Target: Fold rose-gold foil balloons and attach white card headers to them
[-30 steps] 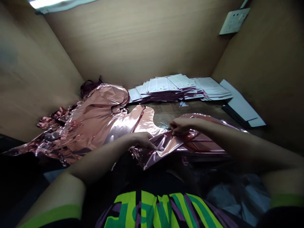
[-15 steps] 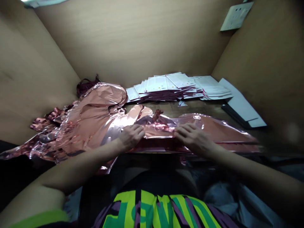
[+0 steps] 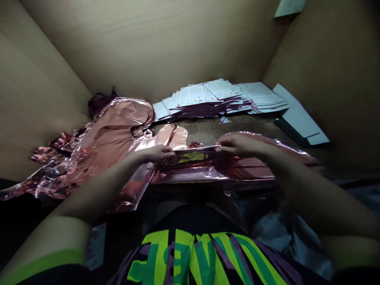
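A flat rose-gold foil balloon (image 3: 190, 175) lies along the front edge of the table, its shiny film creased. My left hand (image 3: 159, 153) pinches the upper edge of a fold in it. Some distance to the right, my right hand (image 3: 234, 145) grips the same edge between thumb and fingers. The edge is stretched straight and raised between them, with yellow-green reflections on the foil below. More flat rose-gold foil balloons (image 3: 115, 122) spread out beside my left forearm, crumpled at their far left end.
White printed packets (image 3: 196, 95) lie in overlapping stacks along the back panel. At the right are a long white piece (image 3: 303, 114) and a dark flat object (image 3: 289, 132). A dark red bundle (image 3: 101, 103) sits in the back left corner. Wooden panels enclose three sides.
Both hands have lifted the foil's near edge up and away from me, turning the fold over. My fingers now pinch the edge instead of lying on top. The view has tilted slightly downward.
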`<control>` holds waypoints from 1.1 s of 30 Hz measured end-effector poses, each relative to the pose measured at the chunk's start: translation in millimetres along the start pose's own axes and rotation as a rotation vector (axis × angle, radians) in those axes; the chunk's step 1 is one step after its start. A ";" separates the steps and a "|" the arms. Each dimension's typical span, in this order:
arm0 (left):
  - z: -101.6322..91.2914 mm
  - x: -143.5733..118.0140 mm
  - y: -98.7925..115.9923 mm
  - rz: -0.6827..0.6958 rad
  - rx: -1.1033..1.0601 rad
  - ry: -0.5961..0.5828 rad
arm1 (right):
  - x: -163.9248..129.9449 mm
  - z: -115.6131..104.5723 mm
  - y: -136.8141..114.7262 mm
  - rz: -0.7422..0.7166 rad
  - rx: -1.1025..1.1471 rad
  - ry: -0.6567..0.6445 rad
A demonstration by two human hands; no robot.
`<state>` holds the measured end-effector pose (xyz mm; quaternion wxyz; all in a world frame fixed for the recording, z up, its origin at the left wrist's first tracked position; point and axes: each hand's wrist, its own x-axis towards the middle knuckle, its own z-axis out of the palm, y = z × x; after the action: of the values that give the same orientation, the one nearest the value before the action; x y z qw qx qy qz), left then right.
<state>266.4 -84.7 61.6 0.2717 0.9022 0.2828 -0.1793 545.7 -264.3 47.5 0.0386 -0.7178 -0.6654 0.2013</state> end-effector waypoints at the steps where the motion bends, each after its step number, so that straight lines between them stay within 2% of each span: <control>1: -4.9 7.8 0.1 -0.044 0.047 0.000 | 11.4 -4.1 3.3 0.044 -0.006 -0.014; 4: -2.7 24.5 7.9 -0.138 0.210 0.121 | 39.4 -0.6 8.6 0.152 -0.048 0.026; 5: 3.5 26.9 12.0 -0.130 0.250 0.190 | 45.0 3.4 8.4 0.159 -0.069 0.069; 7: 21.7 28.1 19.5 -0.022 0.330 0.269 | 49.9 12.0 4.5 0.166 -0.116 0.152; 10: 51.3 27.4 24.8 0.115 0.421 0.246 | 47.2 26.2 -9.1 0.157 -0.159 0.217; 12: 63.4 27.9 25.1 0.090 0.424 0.254 | 43.8 38.5 -20.2 0.086 -0.164 0.241; 15: 66.5 28.5 26.8 0.041 0.417 0.336 | 40.5 59.3 -31.3 -0.026 -0.159 0.240; 18: 67.2 25.6 34.7 0.023 0.440 0.362 | 38.2 73.2 -33.0 -0.049 -0.180 0.268; 21: 81.1 20.6 45.7 -0.025 0.409 0.352 | 35.4 76.2 -36.1 -0.035 -0.178 0.282; 25: 107.5 17.5 54.6 -0.133 0.324 0.277 | 33.3 75.0 -55.9 0.071 -0.117 0.210; 28: 116.6 17.3 56.3 -0.152 0.335 0.313 | 34.2 72.9 -62.1 -0.057 -0.069 0.119; 29: 117.2 17.2 56.4 -0.155 0.338 0.325 | 33.6 70.6 -58.1 -0.043 -0.038 0.119; 30: 117.0 16.9 56.6 -0.157 0.337 0.330 | 31.8 67.1 -51.1 0.048 0.003 0.166; 32: 115.4 16.4 57.3 -0.161 0.326 0.322 | 23.0 57.1 -31.3 0.366 0.152 0.393; 33: 114.7 16.3 58.1 -0.166 0.319 0.318 | 16.1 51.5 -21.1 0.511 0.317 0.514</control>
<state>294.8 -186.0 -13.9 0.0620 0.9243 0.3634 -0.0989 508.8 -257.2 3.4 0.2629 -0.8724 -0.3947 0.1182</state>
